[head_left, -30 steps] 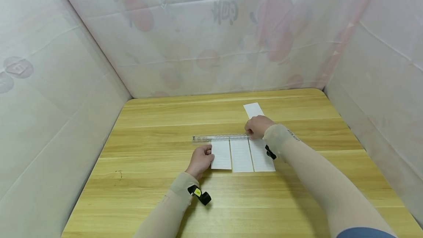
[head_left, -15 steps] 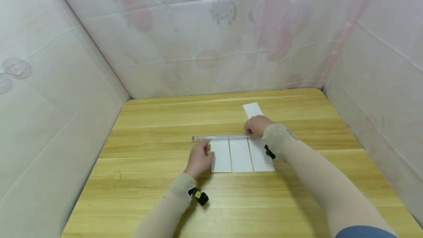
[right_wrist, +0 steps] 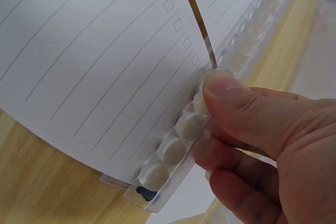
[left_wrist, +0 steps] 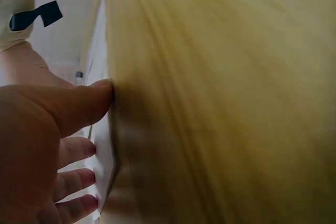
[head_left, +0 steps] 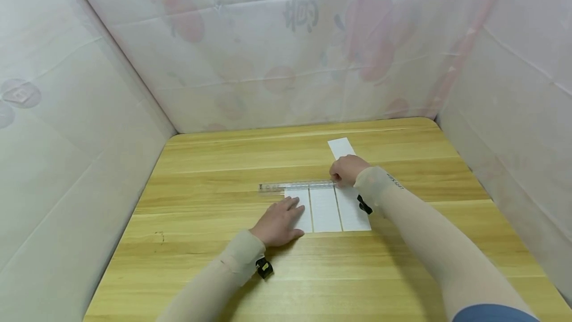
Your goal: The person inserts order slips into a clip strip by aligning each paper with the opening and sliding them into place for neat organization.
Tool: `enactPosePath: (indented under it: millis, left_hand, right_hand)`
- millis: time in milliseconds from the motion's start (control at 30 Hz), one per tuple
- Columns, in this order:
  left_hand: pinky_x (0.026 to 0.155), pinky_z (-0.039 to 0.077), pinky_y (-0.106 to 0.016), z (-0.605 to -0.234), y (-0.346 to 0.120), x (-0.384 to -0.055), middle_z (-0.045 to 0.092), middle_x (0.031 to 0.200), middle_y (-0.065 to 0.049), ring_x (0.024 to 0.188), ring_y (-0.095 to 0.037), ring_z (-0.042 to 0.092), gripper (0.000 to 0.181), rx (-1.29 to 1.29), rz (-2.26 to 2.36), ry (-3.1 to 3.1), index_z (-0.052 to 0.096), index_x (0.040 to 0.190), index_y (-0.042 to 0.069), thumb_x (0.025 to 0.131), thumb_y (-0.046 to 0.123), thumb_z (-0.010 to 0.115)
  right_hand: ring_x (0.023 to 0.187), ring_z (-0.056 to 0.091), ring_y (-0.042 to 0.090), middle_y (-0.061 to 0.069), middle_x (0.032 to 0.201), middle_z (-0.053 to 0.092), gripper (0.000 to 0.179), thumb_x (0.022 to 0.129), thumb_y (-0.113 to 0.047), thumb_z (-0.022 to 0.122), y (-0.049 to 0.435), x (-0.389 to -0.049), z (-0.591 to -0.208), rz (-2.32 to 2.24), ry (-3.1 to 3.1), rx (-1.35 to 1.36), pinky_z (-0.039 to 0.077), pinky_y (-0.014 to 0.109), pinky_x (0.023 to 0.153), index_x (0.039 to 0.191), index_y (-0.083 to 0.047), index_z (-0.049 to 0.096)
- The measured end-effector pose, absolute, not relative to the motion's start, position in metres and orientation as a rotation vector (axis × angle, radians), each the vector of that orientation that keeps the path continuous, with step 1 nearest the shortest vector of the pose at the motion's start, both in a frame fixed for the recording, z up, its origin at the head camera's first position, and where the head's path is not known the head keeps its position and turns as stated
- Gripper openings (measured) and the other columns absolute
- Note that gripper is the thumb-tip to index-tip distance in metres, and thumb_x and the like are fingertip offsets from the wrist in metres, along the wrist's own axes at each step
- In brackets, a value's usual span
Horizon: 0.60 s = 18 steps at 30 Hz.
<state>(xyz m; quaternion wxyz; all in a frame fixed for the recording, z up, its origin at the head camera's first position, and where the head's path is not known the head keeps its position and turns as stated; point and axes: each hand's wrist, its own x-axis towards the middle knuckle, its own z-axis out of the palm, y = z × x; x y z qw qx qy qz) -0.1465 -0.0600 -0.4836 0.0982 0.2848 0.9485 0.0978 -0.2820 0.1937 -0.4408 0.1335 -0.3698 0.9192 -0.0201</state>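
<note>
Three white lined paper sheets lie side by side with narrow gaps, the left sheet (head_left: 305,218), the middle sheet (head_left: 324,210) and the right sheet (head_left: 353,212). Along their far edge runs a clear plastic strip (head_left: 290,186); up close in the right wrist view it shows a row of round domes (right_wrist: 171,151). My right hand (head_left: 350,169) pinches this strip near its right end between thumb and fingers. My left hand (head_left: 278,223) rests spread over the left sheet, fingers fairly straight; its thumb (left_wrist: 86,106) touches the sheet's near edge in the left wrist view.
Another white paper piece (head_left: 341,147) lies beyond my right hand, partly covered by it. The wooden table (head_left: 201,173) is enclosed by pale printed sheeting (head_left: 277,63) at the back and both sides.
My left hand has gone from the left sheet's left edge, up near the strip, to lying spread on the sheet. The left sheet's near edge has settled flat. My right hand stays put.
</note>
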Motion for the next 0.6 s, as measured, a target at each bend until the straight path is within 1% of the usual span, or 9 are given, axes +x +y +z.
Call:
enactPosePath:
  millis: [100,233,600]
  left_hand:
    - [0.108,0.03,-0.051,-0.4839,-0.0604,-0.1448,0.032,0.153,-0.008,0.141,-0.028,0.028,0.066,0.848,0.27,2.812,0.043,0.146,0.016,0.091,0.049,0.06]
    - [0.109,0.029,-0.051,-0.4831,-0.0603,-0.1441,0.031,0.154,-0.007,0.142,-0.027,0.026,0.066,0.838,0.274,2.809,0.042,0.147,0.016,0.092,0.049,0.059]
    - [0.109,0.028,-0.051,-0.4815,-0.059,-0.1438,0.03,0.154,-0.007,0.142,-0.026,0.025,0.067,0.819,0.303,2.798,0.041,0.147,0.016,0.092,0.048,0.06]
  right_hand:
    - [0.06,0.038,0.012,-0.006,0.061,0.04,0.034,0.083,-0.007,0.075,0.1923,-0.2807,-0.4396,-0.06,2.665,-1.05,0.033,0.03,0.061,0.063,-0.017,0.049]
    - [0.059,0.038,0.012,-0.005,0.06,0.039,0.034,0.083,-0.005,0.074,0.1919,-0.2799,-0.4384,-0.068,2.663,-1.041,0.033,0.031,0.06,0.063,-0.016,0.048]
    - [0.059,0.039,0.012,-0.006,0.06,0.04,0.034,0.081,-0.009,0.077,0.1929,-0.2815,-0.4393,-0.055,2.661,-1.073,0.034,0.03,0.059,0.063,-0.017,0.049]
